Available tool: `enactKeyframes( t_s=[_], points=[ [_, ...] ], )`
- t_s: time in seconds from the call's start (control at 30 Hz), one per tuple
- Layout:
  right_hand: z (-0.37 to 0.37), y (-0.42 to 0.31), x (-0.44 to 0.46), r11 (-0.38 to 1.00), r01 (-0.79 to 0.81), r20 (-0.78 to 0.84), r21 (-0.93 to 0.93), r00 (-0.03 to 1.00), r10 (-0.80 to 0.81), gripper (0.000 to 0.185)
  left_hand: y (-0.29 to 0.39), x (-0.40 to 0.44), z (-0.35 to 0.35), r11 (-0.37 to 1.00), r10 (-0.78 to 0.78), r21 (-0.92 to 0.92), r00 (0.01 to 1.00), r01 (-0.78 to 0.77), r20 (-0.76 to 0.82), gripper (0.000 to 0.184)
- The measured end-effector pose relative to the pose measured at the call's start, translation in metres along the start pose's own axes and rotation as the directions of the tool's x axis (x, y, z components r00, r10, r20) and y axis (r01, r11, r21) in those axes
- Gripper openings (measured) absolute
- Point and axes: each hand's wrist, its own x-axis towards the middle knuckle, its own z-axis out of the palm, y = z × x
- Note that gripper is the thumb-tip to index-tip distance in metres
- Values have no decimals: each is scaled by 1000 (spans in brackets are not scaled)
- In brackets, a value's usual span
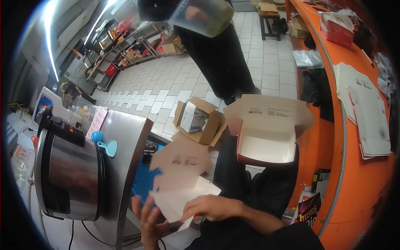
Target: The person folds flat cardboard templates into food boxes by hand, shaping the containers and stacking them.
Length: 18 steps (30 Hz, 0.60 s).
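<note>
A part-folded cardboard food box is tilted over my lap, its printed lid flap standing up and smeared by motion. My right hand has its fingers closed on the near wall of this box. At the box's left side is my left hand, fingers spread and slightly blurred; whether they touch the cardboard I cannot tell. A second food box, folded into a tray with its printed lid raised, rests on my right leg.
On my left, a steel table carries a large rice cooker and a light-blue scoop. An open carton sits on the floor ahead. Another person stands holding a clear tub. Flat box blanks lie on the orange counter.
</note>
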Motion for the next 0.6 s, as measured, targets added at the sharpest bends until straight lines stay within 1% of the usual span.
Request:
enactKeyframes(
  t_s=[0.03,0.07,0.1,0.13,0.17,0.2,0.23,0.27,0.3,0.33,0.37,0.4,0.43,0.47,0.5,0.53,0.57,0.6],
  points=[
    [4,1,1,994,30,87,-108,996,-21,47,-3,1,-6,986,143,86,990,-142,-4,80],
    [7,-2,-2,985,78,56,-152,996,-70,43,-12,-6,-1,998,43,-48,981,-34,188,81],
    [5,-6,-3,984,76,55,-158,996,-68,43,-13,-3,1,983,-32,-155,922,99,386,81],
    [3,-9,-6,966,49,-100,-256,992,-77,43,-2,5,6,964,-168,-142,928,225,332,69],
    [2,-10,-10,940,5,-259,-342,961,-99,43,-3,2,11,965,-158,-145,926,218,342,69],
    [5,0,-14,966,-54,-379,-253,924,-47,39,-6,-1,16,909,-307,-126,842,398,443,62],
    [10,6,-16,967,-57,-397,-249,916,-48,39,-8,-2,19,823,-439,-84,724,562,532,55],
    [13,11,-16,977,-70,-465,-202,885,-33,37,-8,-2,19,894,-352,-26,738,447,575,45],
    [16,14,-16,985,-76,-523,-155,852,-16,36,-6,3,14,897,-348,-26,740,442,576,45],
    [23,12,-14,984,-88,-562,-153,827,-13,34,-4,9,7,877,-354,15,623,481,698,46],
    [26,10,-10,985,-86,-560,-148,828,-12,34,-3,11,0,854,-355,66,484,516,800,47],
    [30,8,-7,985,-54,-536,-165,843,-43,34,-6,13,-7,858,-256,-11,446,513,857,40],
    [34,7,-5,983,-24,-510,-180,857,-73,35,-13,9,-9,854,-264,-5,442,520,857,40],
    [40,9,-3,978,-24,-468,-205,880,-76,35,-21,3,-8,852,-237,11,368,523,899,38],
    [47,10,0,980,-26,-468,-199,881,-72,35,-25,-2,-8,853,-205,25,290,521,935,37],
    [53,12,3,972,6,-427,-233,898,-108,34,-19,-3,-7,889,-189,-56,476,454,859,33],
    [58,13,6,963,40,-390,-267,909,-146,34,-23,-7,-6,893,-185,-52,471,446,863,33],
    [61,16,7,954,19,-447,-299,881,-158,35,-28,-14,-3,928,-252,-18,663,371,705,32]
  ],
)
